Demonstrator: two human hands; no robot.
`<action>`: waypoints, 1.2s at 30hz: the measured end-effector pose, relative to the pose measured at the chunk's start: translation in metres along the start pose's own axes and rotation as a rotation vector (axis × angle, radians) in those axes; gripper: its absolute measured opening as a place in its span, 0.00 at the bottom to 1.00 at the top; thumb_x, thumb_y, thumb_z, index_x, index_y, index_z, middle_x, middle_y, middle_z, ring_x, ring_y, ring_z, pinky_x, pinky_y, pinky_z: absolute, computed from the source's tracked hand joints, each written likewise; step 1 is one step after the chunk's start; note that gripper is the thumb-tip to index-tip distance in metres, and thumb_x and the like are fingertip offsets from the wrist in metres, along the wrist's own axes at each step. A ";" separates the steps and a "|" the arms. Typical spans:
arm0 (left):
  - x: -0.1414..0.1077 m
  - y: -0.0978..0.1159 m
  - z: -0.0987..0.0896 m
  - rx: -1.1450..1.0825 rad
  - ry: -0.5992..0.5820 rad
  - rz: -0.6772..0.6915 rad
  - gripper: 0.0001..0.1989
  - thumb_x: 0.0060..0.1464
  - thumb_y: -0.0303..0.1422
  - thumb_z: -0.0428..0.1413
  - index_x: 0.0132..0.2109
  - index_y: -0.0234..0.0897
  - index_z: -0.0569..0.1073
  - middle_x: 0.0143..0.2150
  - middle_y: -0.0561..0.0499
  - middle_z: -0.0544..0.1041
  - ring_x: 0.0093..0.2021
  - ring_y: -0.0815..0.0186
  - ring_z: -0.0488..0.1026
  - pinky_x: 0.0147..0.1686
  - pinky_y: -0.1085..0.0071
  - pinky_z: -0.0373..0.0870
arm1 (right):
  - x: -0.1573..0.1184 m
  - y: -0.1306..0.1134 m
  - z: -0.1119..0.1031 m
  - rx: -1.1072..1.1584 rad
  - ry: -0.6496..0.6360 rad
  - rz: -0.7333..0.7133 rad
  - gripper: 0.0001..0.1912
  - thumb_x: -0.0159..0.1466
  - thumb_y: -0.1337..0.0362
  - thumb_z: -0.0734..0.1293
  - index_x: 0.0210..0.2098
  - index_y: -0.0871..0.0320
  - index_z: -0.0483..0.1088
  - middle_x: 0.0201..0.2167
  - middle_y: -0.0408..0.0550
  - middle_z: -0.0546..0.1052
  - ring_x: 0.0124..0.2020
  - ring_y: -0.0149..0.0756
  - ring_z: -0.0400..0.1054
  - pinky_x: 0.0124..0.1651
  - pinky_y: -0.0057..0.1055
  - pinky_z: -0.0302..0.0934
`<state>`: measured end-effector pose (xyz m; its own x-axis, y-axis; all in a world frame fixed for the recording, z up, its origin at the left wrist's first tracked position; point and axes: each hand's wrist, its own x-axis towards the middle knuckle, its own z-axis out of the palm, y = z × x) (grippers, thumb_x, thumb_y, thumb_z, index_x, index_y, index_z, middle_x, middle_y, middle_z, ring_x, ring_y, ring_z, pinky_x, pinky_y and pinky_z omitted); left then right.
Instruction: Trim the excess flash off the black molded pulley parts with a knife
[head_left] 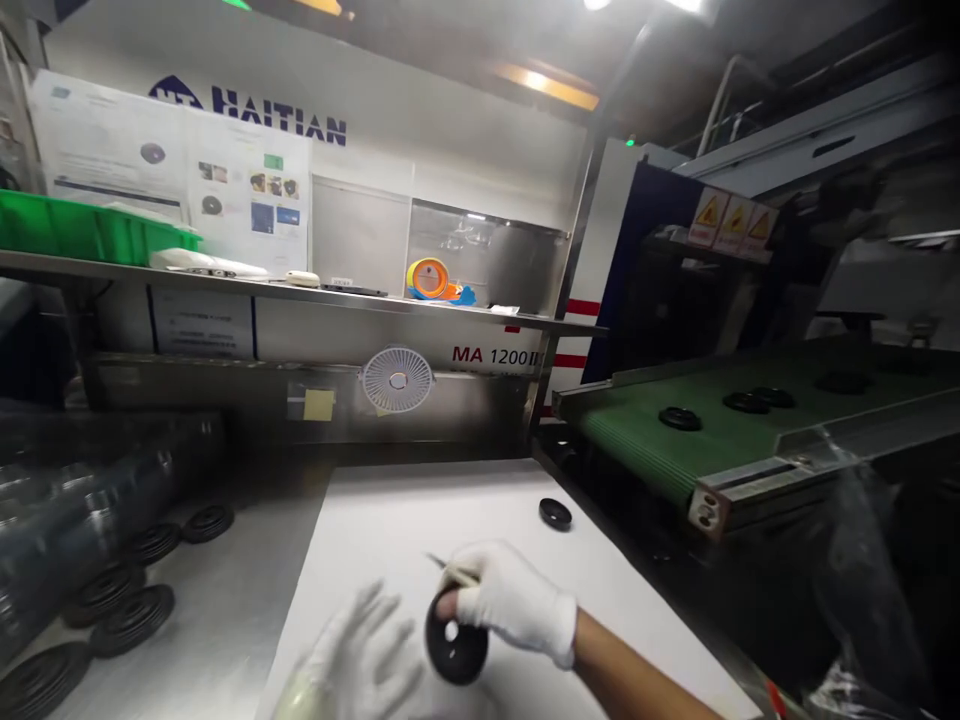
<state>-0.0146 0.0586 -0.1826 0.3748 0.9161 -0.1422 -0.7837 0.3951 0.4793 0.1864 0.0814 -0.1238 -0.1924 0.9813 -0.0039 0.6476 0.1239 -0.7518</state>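
In the head view, my right hand, in a white glove with the thumb tip bare, grips a black round plastic part by its upper edge. A thin pointed tool with a pale handle also sticks out from those fingers; its exact kind is unclear. My left hand, gloved in white and smeared by motion, is just left of the part with fingers spread and holding nothing. Both hands are above a white sheet on the bench. Another black round part lies towards the sheet's far right.
Stacks of black round parts stand on the metal bench at left, beside clear plastic packaging. A green conveyor belt carrying several black parts runs at right. A shelf with tape and a green bin crosses the back above a small fan.
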 end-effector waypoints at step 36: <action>-0.005 0.018 -0.022 -0.196 0.132 0.161 0.17 0.49 0.21 0.53 0.48 0.34 0.72 0.38 0.44 0.75 0.40 0.61 0.74 0.40 0.63 0.73 | -0.030 -0.012 0.110 -0.478 0.221 -0.227 0.12 0.71 0.56 0.55 0.35 0.53 0.64 0.31 0.41 0.73 0.31 0.33 0.66 0.32 0.27 0.49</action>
<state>-0.0414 0.0628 -0.1919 0.1800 0.9639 -0.1960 -0.9134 0.2377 0.3303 0.1031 0.0338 -0.1874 -0.2400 0.9236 0.2988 0.8794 0.3372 -0.3361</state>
